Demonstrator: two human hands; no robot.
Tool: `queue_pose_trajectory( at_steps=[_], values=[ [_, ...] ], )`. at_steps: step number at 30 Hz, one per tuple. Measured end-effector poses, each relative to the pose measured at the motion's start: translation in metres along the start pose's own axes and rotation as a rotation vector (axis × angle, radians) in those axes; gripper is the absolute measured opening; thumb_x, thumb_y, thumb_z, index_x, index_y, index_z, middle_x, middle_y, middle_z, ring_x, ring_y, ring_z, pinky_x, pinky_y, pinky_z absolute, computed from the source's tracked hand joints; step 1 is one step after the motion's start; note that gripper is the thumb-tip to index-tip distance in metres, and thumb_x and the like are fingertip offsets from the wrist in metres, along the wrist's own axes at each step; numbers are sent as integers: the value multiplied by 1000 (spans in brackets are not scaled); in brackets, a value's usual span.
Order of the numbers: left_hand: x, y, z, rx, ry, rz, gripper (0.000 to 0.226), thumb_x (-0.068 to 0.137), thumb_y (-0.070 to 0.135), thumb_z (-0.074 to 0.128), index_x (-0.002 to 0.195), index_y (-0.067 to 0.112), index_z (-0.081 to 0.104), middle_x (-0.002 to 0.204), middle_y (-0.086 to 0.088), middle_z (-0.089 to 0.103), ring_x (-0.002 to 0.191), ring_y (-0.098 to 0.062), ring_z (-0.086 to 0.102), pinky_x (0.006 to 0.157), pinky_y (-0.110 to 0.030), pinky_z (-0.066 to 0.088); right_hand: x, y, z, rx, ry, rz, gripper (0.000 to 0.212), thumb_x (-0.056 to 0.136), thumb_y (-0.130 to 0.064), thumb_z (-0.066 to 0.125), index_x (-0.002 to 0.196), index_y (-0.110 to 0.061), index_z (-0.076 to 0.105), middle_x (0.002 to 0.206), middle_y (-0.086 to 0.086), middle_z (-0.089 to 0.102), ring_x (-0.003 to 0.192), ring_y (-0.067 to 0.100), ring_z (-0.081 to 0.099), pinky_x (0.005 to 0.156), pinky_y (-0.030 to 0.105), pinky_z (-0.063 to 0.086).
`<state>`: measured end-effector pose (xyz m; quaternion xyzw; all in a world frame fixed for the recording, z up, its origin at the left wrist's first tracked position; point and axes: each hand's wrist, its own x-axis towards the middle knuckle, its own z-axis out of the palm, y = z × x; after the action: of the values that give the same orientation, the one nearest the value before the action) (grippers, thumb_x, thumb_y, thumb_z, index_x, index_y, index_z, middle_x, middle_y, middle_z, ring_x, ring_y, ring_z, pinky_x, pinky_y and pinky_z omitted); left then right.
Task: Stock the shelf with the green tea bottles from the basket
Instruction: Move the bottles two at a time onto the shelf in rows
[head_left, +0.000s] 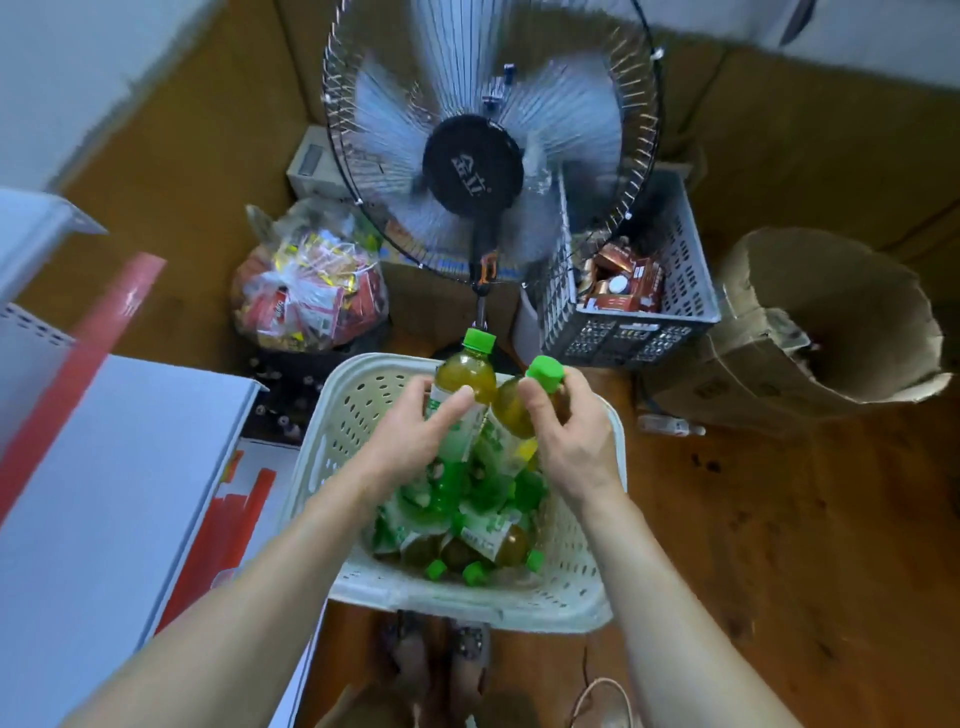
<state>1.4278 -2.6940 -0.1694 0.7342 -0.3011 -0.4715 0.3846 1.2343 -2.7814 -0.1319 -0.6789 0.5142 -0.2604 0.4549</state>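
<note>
Gripping green-capped bottles (464, 374), each hand (415, 431), labels unreadable

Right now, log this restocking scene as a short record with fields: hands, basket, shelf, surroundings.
left hand: left hand grips one green tea bottle by its body
right hand: right hand grips a second green tea bottle near its neck
basket: white perforated basket on the floor, more green-capped bottles lying inside
shelf: white shelf to the left, red edge strip
surroundings: standing fan, grey crate of brown boxes, bag of snack packets
</note>
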Motion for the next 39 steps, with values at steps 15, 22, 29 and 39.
queue_pose_trajectory(
  at_steps=[15,22,29,39],
  values=[
    [-131,70,-84,-156,248,187,80,74,73,88,144,50,57,132,11,76,130,-12,67,112,-43,52,-13,-132,2,147,-270,-323,29,106,-63,51,118,-41,65,104,-12,76,98,15,72,98,56,55],
    [-207,73,-134,-113,470,272,66,75,56,95,129,55,57,116,20,78,104,5,74,98,-35,61,-50,-204,40,202,-365,-480,32,104,-62,54,117,-37,70,105,-8,78,99,19,73,96,59,57],
    [-304,82,-187,75,741,305,93,67,84,78,143,37,53,123,14,71,103,-1,68,86,-32,58,-115,-284,80,270,-471,-620,25,108,-54,54,116,-37,70,100,-10,77,94,17,74,91,57,61],
    [-445,47,-246,100,1055,259,76,73,68,83,135,44,48,117,22,66,104,6,61,76,-16,45,-232,-365,152,369,-668,-757,24,109,-52,51,114,-42,73,103,-2,80,97,25,77,93,59,61]
  ],
)
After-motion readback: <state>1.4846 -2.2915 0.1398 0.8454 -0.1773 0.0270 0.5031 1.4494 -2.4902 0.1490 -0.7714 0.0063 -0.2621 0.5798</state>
